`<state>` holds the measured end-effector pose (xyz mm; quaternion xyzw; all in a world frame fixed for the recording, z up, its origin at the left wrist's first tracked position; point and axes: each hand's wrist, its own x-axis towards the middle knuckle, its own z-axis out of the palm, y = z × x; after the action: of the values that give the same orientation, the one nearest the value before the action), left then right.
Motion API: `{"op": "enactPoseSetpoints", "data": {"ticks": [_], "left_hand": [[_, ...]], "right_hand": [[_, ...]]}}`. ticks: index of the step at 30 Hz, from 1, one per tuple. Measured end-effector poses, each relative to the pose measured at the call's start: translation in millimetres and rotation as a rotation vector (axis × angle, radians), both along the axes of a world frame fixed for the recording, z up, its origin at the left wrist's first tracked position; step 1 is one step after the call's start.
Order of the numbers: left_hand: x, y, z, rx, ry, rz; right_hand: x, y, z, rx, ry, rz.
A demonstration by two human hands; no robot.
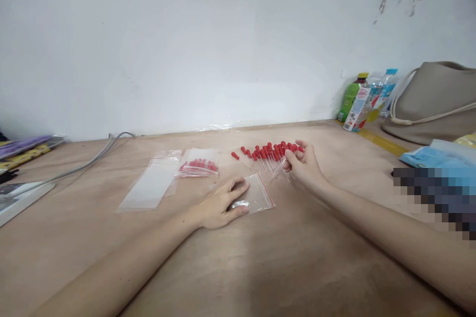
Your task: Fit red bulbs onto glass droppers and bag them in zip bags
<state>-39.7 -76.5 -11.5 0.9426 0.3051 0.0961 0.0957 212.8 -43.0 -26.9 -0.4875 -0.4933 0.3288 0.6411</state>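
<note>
My left hand [223, 203] rests on a small clear zip bag [256, 193] with a red line along its right edge. Its thumb and fingers are spread apart over the plastic. My right hand [303, 161] is closed on droppers [278, 167]; clear tubes stick out toward the lower left and red bulbs show by the fingers. How many it holds is hidden. Beside it lies a pile of droppers with red bulbs [264, 152]. One red bulb [235, 156] lies at the pile's left end. A filled bag [199, 163] of red-bulbed droppers lies beyond my left hand.
Flat clear bags [145, 188] lie left of the filled bag. A grey cable [85, 161] crosses the table's left side. Bottles [359, 101], a grey-brown drawstring bag [435, 101] and a blue packet [435, 161] stand or lie at the right. A white wall [186, 59] rises behind.
</note>
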Motion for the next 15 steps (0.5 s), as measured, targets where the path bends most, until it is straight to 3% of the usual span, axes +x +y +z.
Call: {"op": "enactPoseSetpoints", "data": {"ticks": [5,10,12,15], "left_hand": [[3,-1,0.5,-0.014,-0.083,-0.016],[1,-2,0.7,-0.007,-0.08,-0.01],[1,-2,0.7,-0.003,-0.073,-0.007],[0,-2,0.4,-0.007,-0.072,-0.003]], "right_hand": [[-5,-19,-9.3,-0.031,0.189,0.031],[-9,-24,-9.6,-0.134,0.245,0.14],[-7,-26,-10.2,-0.157,0.187,0.207],[2,-29,-10.8,-0.141,-0.112,0.321]]}}
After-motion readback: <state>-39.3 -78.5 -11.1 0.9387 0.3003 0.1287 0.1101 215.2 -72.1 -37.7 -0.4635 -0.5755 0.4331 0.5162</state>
